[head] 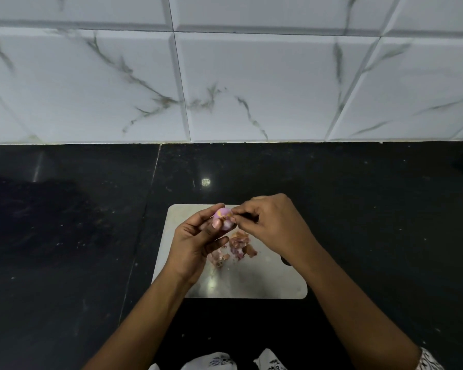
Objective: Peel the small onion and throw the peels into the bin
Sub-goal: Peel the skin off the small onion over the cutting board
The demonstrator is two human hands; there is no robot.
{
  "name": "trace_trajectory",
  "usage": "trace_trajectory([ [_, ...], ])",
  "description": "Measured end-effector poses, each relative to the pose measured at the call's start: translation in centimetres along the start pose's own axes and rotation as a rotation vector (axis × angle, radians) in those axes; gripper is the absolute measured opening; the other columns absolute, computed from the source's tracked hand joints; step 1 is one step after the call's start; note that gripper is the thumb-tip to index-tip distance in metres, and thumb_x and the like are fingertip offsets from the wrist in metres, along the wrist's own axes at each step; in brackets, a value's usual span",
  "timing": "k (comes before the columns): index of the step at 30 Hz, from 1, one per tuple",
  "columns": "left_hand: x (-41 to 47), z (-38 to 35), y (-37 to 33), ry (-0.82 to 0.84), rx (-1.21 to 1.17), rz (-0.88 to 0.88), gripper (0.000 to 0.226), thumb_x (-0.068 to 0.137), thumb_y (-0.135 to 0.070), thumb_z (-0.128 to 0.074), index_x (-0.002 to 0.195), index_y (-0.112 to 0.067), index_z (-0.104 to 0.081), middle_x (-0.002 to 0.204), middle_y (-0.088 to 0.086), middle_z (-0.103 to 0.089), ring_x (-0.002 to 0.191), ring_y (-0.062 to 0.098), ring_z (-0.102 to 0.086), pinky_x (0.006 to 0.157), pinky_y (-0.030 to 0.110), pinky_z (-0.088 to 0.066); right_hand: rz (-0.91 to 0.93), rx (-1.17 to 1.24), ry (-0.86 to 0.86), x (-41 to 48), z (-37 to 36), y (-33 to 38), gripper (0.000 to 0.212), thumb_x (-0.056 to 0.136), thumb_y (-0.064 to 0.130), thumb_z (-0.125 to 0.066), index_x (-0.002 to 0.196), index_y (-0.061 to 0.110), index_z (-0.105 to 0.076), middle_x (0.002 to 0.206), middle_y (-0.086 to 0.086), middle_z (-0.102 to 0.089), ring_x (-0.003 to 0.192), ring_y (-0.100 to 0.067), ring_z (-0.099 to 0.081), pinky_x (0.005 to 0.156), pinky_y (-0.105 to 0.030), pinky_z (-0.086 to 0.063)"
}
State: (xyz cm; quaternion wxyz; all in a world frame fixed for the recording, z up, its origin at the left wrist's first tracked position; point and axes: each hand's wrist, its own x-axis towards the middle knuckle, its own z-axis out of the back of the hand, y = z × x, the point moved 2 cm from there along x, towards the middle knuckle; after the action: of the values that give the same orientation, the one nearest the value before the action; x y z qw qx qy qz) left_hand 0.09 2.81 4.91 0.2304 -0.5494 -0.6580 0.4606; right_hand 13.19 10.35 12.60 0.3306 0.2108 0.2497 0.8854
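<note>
Showing glossy speckled black stone table (pixel 64 236), dull metal board (pixel 265 284), papery peels (pixel 238 244), smooth onion (pixel 223 218), glossy marbled tiles (pixel 251 76).

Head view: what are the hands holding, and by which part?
The left hand grips the small onion by its sides; the right hand apparently pinches peel at its right edge.

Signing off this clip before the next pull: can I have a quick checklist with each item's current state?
1. Onion gripped by the left hand: ok.
2. Right hand pinching at the onion: ok.
3. Onion above the steel board: ok.
4. Loose peels collected on the board: ok.
5. Onion fully peeled: not ok, a brownish bit shows on it.
6. Bin within reach: cannot tell, none in view.
</note>
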Motion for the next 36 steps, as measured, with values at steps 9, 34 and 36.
trace_trajectory([
  [9, -0.2, -0.1, -0.7, -0.011, 0.115, -0.105, 0.035, 0.069, -0.020, -0.069, 0.103, -0.016, -0.067, 0.085, 0.003, -0.076, 0.083, 0.014, -0.072, 0.065, 0.024, -0.055, -0.053, -0.021, 0.049, 0.3, -0.1, 0.8, 0.027, 0.087, 0.025, -0.062, 0.111, 0.013, -0.068, 0.095, -0.006, -0.072, 0.081, -0.012, -0.064, 0.075, -0.019, -0.048],
  [34, 0.3, -1.2, 1.2, -0.053, -0.229, -0.073, 0.051, 0.053, -0.030, -0.089, 0.101, -0.020, -0.074, 0.107, 0.008, -0.072, 0.097, 0.019, -0.070, 0.071, 0.021, -0.056, 0.086, 0.032, -0.431, -0.2, -3.0, -0.6, 0.018, 0.080, 0.027, -0.058, 0.075, 0.010, -0.063, 0.072, 0.000, -0.063, 0.062, -0.009, -0.058, 0.053, -0.024, -0.051],
  [36, 0.2, -1.4, 1.1, -0.052, -0.283, -0.069, 0.058, 0.047, -0.031, -0.092, 0.101, -0.019, -0.073, 0.107, 0.006, -0.072, 0.094, 0.016, -0.070, 0.069, 0.020, -0.056, 0.034, 0.183, -0.450, -0.3, -2.9, -0.7, 0.018, 0.079, 0.026, -0.058, 0.077, 0.009, -0.064, 0.074, 0.001, -0.064, 0.066, -0.007, -0.058, 0.058, -0.021, -0.051],
])
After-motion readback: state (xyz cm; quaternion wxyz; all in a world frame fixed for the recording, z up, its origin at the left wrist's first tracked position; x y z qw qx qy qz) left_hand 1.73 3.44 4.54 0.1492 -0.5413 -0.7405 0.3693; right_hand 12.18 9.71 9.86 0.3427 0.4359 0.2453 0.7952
